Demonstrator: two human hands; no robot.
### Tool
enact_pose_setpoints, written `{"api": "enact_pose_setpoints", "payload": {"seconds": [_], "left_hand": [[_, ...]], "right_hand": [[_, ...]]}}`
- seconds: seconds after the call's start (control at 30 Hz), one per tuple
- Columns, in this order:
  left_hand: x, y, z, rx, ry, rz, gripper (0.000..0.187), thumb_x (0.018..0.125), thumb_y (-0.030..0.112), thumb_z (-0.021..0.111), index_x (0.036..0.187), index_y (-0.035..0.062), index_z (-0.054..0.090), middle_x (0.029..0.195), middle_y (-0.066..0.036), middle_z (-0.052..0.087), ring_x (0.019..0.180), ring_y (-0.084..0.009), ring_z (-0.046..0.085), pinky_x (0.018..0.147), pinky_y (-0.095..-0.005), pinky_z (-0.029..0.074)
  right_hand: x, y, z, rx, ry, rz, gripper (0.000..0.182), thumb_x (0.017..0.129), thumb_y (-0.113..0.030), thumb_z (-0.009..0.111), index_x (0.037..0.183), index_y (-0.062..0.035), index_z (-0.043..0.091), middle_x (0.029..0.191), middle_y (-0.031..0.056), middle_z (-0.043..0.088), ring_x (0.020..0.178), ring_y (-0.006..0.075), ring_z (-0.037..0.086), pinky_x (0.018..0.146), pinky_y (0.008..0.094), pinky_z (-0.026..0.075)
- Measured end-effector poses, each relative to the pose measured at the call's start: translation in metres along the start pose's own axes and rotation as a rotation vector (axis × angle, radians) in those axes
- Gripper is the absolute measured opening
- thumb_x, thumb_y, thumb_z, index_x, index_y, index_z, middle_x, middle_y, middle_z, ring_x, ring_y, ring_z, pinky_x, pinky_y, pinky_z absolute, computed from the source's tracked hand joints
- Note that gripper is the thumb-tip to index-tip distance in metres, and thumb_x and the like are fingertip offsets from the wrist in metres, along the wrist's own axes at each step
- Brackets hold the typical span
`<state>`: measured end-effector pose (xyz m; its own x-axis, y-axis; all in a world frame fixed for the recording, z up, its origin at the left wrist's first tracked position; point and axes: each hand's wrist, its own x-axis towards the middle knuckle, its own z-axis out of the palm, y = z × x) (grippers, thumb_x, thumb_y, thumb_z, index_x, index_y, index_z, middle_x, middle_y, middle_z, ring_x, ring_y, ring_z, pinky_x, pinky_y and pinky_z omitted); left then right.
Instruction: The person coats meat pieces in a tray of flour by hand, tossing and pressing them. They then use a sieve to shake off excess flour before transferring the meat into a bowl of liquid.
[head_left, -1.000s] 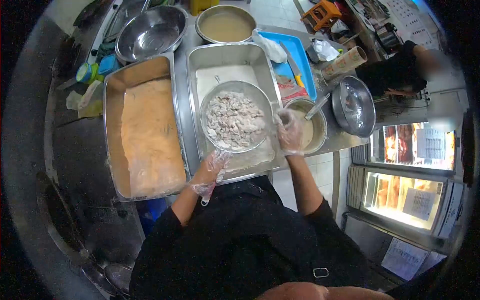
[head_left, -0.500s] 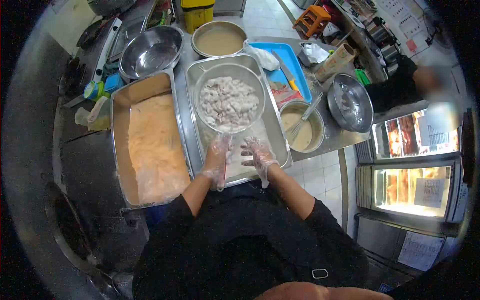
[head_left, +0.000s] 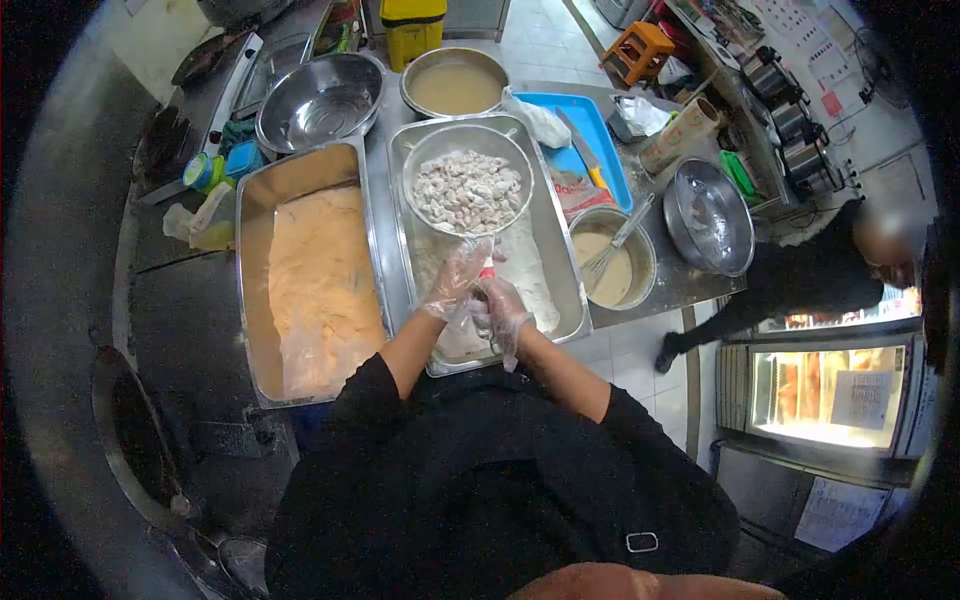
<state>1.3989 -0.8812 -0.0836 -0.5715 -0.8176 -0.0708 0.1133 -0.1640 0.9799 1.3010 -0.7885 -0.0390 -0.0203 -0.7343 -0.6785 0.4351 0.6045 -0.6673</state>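
My left hand (head_left: 462,273), in a clear plastic glove, reaches over the steel tray (head_left: 572,318) of white flour (head_left: 527,282), its fingers stretched out close to my right hand. My right hand (head_left: 503,305), gloved too, has its fingers curled; a small red piece (head_left: 488,268) shows between the hands. What my right fingers close on is hidden. Just beyond them, a round sieve (head_left: 408,195) rests in the tray. It holds flour-coated pieces (head_left: 467,190), probably meat.
On the left lies a steel tray (head_left: 245,330) of orange powder (head_left: 318,262). A batter bowl (head_left: 648,285) with a whisk (head_left: 610,250), a steel bowl (head_left: 708,215) and a blue tray (head_left: 622,180) with a knife (head_left: 583,150) stand right. A person (head_left: 815,265) bends beside the lit cabinet (head_left: 830,385).
My hands have come together from being apart; my right fingers have curled in. The red piece now shows between them. The other person has bent lower, with a leg now visible.
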Motion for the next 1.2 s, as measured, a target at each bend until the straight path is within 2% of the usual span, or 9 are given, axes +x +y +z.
{"api": "enact_pose_setpoints", "payload": {"seconds": [0.13,0.27,0.47,0.6,0.77,0.83,0.93,1.13,1.2], "left_hand": [[0.017,-0.056,-0.022,0.275,-0.087,-0.104,0.045,0.102,0.040,0.050,0.117,0.0007,0.062,0.108,-0.007,0.069,0.096,-0.0175,0.063,0.089,-0.0309,0.049],[-0.031,0.028,-0.052,0.206,-0.133,-0.303,0.042,0.102,0.040,0.047,0.111,0.0022,0.063,0.101,-0.013,0.068,0.092,-0.0230,0.064,0.081,-0.0382,0.052],[-0.065,-0.020,-0.063,0.728,0.316,0.201,0.033,0.096,0.031,0.057,0.099,-0.0020,0.061,0.087,-0.018,0.062,0.082,-0.0356,0.062,0.076,-0.0455,0.050],[-0.075,-0.027,-0.034,1.055,0.640,0.482,0.033,0.091,0.026,0.064,0.105,-0.0040,0.060,0.099,-0.028,0.058,0.097,-0.0438,0.057,0.083,-0.0523,0.048],[-0.079,-0.011,-0.027,1.125,0.435,0.330,0.041,0.084,-0.003,0.049,0.124,0.0059,0.056,0.136,-0.019,0.046,0.129,-0.0411,0.038,0.117,-0.0530,0.021],[-0.074,-0.020,-0.028,1.152,0.494,0.230,0.053,0.079,-0.006,0.049,0.129,0.0095,0.054,0.143,-0.023,0.037,0.136,-0.0452,0.030,0.116,-0.0557,0.022],[-0.077,-0.021,-0.024,1.095,0.494,0.146,0.064,0.075,-0.010,0.047,0.137,0.0099,0.048,0.150,-0.028,0.025,0.141,-0.0486,0.023,0.116,-0.0550,0.024],[-0.072,-0.026,-0.027,1.017,0.543,0.064,0.065,0.080,-0.011,0.046,0.141,0.0093,0.043,0.145,-0.035,0.031,0.135,-0.0514,0.030,0.113,-0.0517,0.031],[-0.079,-0.021,-0.021,0.994,0.492,0.108,0.063,0.082,-0.009,0.045,0.142,0.0083,0.042,0.144,-0.037,0.031,0.132,-0.0528,0.034,0.111,-0.0523,0.033]], "right_hand": [[0.021,0.007,-0.024,-0.330,0.179,-0.140,0.030,0.093,-0.043,0.061,0.080,-0.0167,0.053,0.054,-0.0061,0.040,0.040,0.0085,0.038,0.037,0.0252,0.031],[0.083,0.042,-0.106,-0.460,0.193,-0.314,0.041,0.093,-0.054,0.055,0.074,-0.0177,0.053,0.053,-0.0059,0.038,0.040,0.0102,0.038,0.036,0.0277,0.030],[-0.012,-0.050,-0.028,-0.133,0.113,0.122,0.050,0.092,-0.068,0.045,0.078,-0.0203,0.046,0.053,-0.0056,0.036,0.038,0.0110,0.029,0.036,0.0285,0.023],[0.083,-0.012,-0.064,-0.268,-0.012,-0.121,0.049,0.095,-0.065,0.042,0.077,-0.0200,0.045,0.055,-0.0043,0.037,0.039,0.0132,0.029,0.038,0.0302,0.027],[0.036,-0.020,-0.034,-0.312,0.220,0.014,0.052,0.096,-0.067,0.038,0.080,-0.0184,0.049,0.060,-0.0010,0.047,0.047,0.0115,0.044,0.040,0.0324,0.034],[0.017,-0.045,-0.005,-0.327,0.283,-0.007,0.051,0.096,-0.066,0.038,0.081,-0.0189,0.049,0.058,-0.0022,0.044,0.044,0.0117,0.041,0.039,0.0328,0.031],[0.058,-0.013,-0.042,-0.146,0.112,0.041,0.067,0.090,-0.072,0.047,0.113,-0.0087,0.050,0.088,0.0039,0.055,0.064,0.0175,0.051,0.051,0.0382,0.043],[0.022,-0.024,-0.024,-0.194,0.048,0.048,0.050,0.097,-0.065,0.037,0.084,-0.0188,0.048,0.068,-0.0031,0.046,0.052,0.0136,0.042,0.045,0.0314,0.031],[0.014,-0.027,-0.014,-0.207,0.145,0.041,0.054,0.094,-0.069,0.039,0.095,-0.0169,0.052,0.083,0.0012,0.051,0.069,0.0164,0.047,0.055,0.0354,0.039]]}}
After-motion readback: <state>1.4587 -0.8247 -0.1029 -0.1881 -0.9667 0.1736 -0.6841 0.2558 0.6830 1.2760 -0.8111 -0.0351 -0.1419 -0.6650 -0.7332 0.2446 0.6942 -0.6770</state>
